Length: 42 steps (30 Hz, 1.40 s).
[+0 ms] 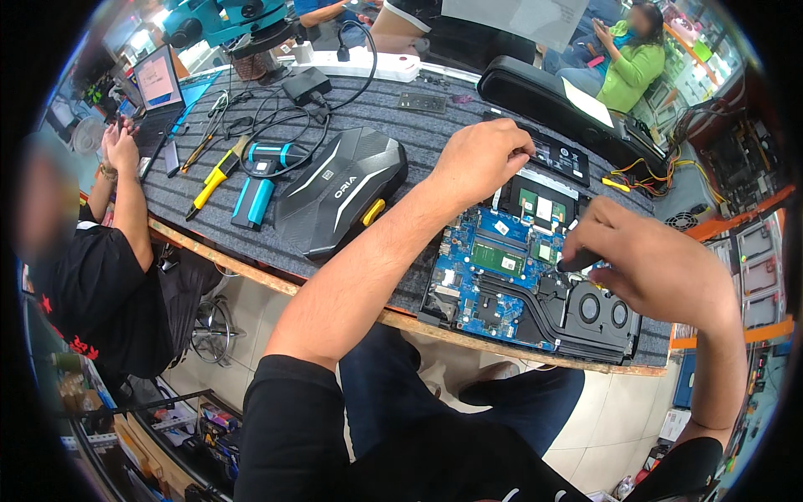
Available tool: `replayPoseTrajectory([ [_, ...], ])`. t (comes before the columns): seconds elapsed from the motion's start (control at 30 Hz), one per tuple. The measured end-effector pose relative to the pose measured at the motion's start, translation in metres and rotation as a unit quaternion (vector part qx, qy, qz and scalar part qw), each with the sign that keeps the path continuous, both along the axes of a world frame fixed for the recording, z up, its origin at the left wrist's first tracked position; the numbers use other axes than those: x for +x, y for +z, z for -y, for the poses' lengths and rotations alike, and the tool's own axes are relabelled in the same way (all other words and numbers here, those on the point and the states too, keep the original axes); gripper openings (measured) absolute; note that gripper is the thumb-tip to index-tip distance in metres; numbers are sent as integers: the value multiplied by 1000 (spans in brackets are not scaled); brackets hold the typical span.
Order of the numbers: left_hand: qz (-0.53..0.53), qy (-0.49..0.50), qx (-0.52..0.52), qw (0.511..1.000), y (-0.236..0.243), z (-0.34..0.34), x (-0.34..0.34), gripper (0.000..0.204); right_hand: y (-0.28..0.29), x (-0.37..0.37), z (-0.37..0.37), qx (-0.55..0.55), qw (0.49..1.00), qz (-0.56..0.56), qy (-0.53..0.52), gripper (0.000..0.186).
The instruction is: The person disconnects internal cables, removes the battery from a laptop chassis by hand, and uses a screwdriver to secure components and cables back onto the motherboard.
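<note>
An opened laptop base (pixel 535 284) lies before me, its blue circuit board, memory module and black cooling fan (pixel 589 309) exposed. Over its right half, my right hand (pixel 652 259) is closed round a short black tool handle (pixel 577 263), which looks like a screwdriver's; its tip is hidden. My left hand (pixel 489 159) reaches past the laptop's far left corner, fingers pinched together beside a flat black battery (pixel 559 159). Whatever those fingers hold, if anything, cannot be made out.
Left of the laptop are a black hard case (pixel 343 191), a teal power tool (pixel 258 186) and a yellow-black brush (pixel 216 177). A black speaker bar (pixel 544 94) and a white power strip (pixel 368 65) lie behind. Another person (pixel 109 251) sits at the left edge.
</note>
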<state>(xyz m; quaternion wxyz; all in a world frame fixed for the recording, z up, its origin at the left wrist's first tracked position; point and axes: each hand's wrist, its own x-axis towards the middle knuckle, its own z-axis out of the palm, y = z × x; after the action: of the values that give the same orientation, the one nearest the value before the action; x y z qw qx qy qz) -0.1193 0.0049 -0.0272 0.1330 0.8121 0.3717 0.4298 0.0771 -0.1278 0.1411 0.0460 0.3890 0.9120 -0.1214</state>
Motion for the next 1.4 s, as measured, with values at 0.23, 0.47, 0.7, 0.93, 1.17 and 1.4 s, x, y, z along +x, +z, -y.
replayPoseTrajectory([
  [0.23, -30, 62, 6, 998, 9, -5, -8, 15, 0, 3, 1, 33, 999, 13, -20, 12],
  [0.47, -146, 188, 39, 971, 68, -42, -70, 15, -4, 9, -2, 4, 999, -37, 13, 15],
  [0.7, -404, 240, -41, 882, 54, -137, -104, 14, -12, 9, -4, 49, 999, -7, 14, 14],
  [0.93, -367, 203, -105, 902, 42, -143, -102, 14, -14, 13, -7, 50, 999, 1, 5, 14],
  [1.17, -387, 186, -102, 898, 28, -150, -102, 11, -15, 7, -7, 56, 998, -22, 17, 11],
  [1.4, -394, 204, -67, 894, 26, -148, -97, 12, -14, 2, -5, 56, 998, -26, 5, 10],
])
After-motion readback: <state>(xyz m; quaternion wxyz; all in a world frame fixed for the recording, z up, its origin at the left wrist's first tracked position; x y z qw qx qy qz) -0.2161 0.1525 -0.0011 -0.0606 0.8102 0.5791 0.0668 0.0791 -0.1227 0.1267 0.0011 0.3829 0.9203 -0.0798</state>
